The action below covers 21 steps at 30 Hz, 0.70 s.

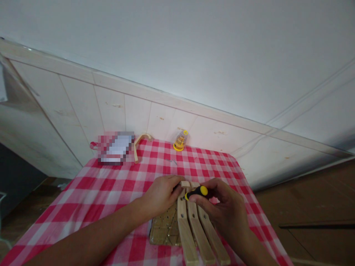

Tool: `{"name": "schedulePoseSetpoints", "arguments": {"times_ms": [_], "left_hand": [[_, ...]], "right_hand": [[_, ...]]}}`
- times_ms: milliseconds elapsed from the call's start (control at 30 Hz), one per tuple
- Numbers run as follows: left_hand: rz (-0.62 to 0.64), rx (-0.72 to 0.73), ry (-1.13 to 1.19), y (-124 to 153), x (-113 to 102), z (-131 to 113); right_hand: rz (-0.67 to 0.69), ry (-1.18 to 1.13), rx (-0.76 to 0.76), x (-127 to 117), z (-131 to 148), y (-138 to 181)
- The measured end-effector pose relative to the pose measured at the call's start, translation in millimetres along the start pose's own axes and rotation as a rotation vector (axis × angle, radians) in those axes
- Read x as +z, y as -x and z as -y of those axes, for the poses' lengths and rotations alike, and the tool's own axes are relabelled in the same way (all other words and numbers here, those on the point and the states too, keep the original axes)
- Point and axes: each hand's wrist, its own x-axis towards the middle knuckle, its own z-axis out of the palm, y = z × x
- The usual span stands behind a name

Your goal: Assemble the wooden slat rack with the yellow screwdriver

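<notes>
Three pale wooden slats lie side by side on a red and white checked tablecloth, fanned toward me. My left hand is closed on the far ends of the slats. My right hand grips a small screwdriver with a black and yellow handle, its tip pointed at the leftmost slat's far end. Under the slats lies a clear plastic sheet or bag.
At the table's far edge stand a yellow screwdriver-bit holder, a curved wooden piece and a blurred-out box. A small metal part lies on the cloth. A white panelled wall rises behind; wooden floor lies to the right.
</notes>
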Motion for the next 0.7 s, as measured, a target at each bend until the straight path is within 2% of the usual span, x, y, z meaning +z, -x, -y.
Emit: {"name": "schedulePoseSetpoints", "arguments": {"times_ms": [267, 567, 700], "left_hand": [[-0.006, 0.005, -0.051, 1.5, 1.8, 2.2], [0.011, 0.012, -0.032, 2.0, -0.2, 0.7], [0.021, 0.005, -0.048, 1.3, 0.2, 1.1]], "right_hand": [[0.031, -0.047, 0.110, -3.3, 1.3, -1.7], [0.065, -0.225, 0.133, 1.1, -2.3, 1.4], [0.061, -0.292, 0.099, 2.1, -0.5, 5.3]]}}
